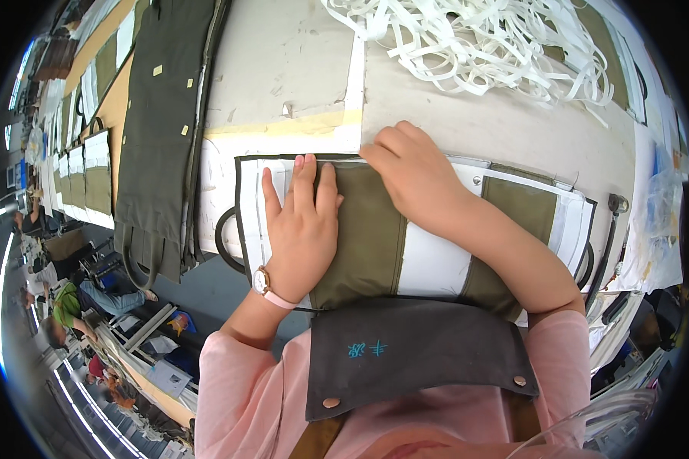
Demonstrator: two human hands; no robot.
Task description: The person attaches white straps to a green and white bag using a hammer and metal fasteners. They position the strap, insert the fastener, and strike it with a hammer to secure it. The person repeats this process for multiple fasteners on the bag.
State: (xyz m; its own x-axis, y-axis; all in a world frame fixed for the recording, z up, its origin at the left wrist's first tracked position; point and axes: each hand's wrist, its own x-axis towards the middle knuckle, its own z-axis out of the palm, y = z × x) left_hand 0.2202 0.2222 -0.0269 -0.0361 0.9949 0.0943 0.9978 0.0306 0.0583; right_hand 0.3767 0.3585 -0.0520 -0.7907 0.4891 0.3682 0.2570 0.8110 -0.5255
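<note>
Grey worktable (467, 122) amid crowded workshop

Garment workshop: stacked olive fabric panels (161, 130), white strip pile (482, 46)

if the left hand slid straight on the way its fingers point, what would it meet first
The left hand lies flat on the olive fabric piece, fingers pointing away from the person. Straight ahead it would first cross the dark-edged template border, then the yellowish tape strip on the table. Nothing upright seems to block it.
</note>
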